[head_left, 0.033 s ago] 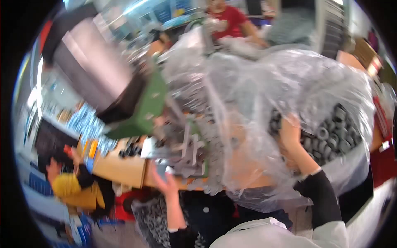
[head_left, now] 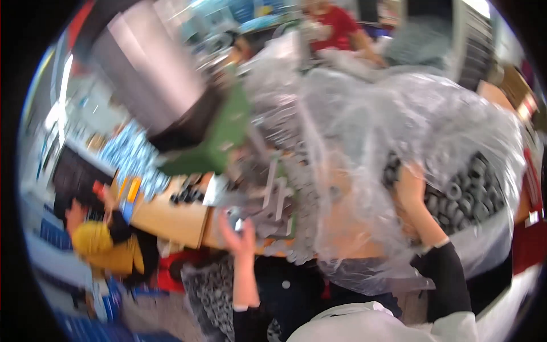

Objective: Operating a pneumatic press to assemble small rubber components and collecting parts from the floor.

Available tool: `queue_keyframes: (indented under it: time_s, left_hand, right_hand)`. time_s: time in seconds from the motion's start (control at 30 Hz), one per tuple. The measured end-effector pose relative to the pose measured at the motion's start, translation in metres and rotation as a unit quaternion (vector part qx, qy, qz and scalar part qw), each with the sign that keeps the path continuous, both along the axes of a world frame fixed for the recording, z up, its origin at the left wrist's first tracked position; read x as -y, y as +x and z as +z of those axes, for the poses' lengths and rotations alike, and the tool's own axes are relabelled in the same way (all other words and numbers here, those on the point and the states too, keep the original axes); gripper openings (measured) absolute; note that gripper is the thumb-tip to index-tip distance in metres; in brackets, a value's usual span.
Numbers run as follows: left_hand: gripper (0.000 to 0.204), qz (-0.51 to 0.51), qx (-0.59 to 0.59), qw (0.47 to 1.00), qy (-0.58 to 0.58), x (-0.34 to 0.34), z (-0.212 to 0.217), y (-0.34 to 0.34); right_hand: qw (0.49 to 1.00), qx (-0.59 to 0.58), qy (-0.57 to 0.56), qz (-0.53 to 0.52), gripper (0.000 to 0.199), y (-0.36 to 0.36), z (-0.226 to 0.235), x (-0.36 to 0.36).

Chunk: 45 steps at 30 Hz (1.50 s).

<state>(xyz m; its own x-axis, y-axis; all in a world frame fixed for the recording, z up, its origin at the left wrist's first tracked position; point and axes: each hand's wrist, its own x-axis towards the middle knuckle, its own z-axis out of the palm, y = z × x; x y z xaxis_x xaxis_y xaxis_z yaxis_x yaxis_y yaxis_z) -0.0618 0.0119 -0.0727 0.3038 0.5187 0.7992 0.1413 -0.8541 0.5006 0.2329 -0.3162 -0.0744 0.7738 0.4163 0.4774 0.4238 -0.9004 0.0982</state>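
Left hand (head_left: 241, 242), at seven o'clock — thumb and fingers set about a small, shiny grey piece (head_left: 236, 222); blur hides whether the grip is closed on it. Right hand (head_left: 411, 185), at three o'clock, lies among dark grey, ring-shaped parts (head_left: 468, 191) within clear plastic sheeting (head_left: 364, 114) — fingertips hidden, grip indeterminable. Brown wooden desk (head_left: 171, 221): eight o'clock; green metal machine housing (head_left: 232, 121): eleven o'clock.

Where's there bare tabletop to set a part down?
Bare tabletop shows left of the left hand, between the black parts and the front edge. It is crowded around the green machine, with pale round pieces beside it, and at the right hand, among dark rings and clear plastic.
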Motion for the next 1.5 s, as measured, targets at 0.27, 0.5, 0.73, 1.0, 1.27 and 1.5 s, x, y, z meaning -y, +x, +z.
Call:
queue_keyframes:
  time_s: [0.27, 0.5, 0.73, 1.0, 1.27, 1.5]
  left_hand:
    - [0.046, 0.021, 0.11, 0.991, -0.076, 0.021, 0.067, 0.072]
    - [0.042, 0.085, 0.126, 0.985, -0.078, 0.045, 0.028, 0.012]
    - [0.076, 0.496, -0.099, 0.777, -0.375, 0.043, -0.193, -0.253]
    - [0.053, 0.418, -0.146, 0.84, -0.315, 0.002, -0.142, -0.241]
    - [0.033, 0.106, -0.274, 0.956, -0.022, -0.042, -0.04, -0.05]
    - [0.02, 0.122, -0.351, 0.928, -0.017, -0.071, -0.029, -0.04]
  right_hand:
    - [0.861, -0.238, 0.419, 0.163, 0.044, -0.072, 0.052, -0.009]
    - [0.79, -0.282, 0.378, 0.392, 0.046, -0.158, 0.077, -0.088]
    - [0.759, -0.304, 0.375, 0.437, 0.056, -0.209, 0.076, -0.176]
    - [0.79, -0.296, 0.378, 0.381, 0.035, -0.195, 0.085, -0.221]
    - [0.802, -0.326, 0.295, 0.405, 0.043, -0.182, 0.098, -0.195]
    - [0.918, -0.125, 0.34, 0.163, 0.039, -0.105, 0.027, -0.049]
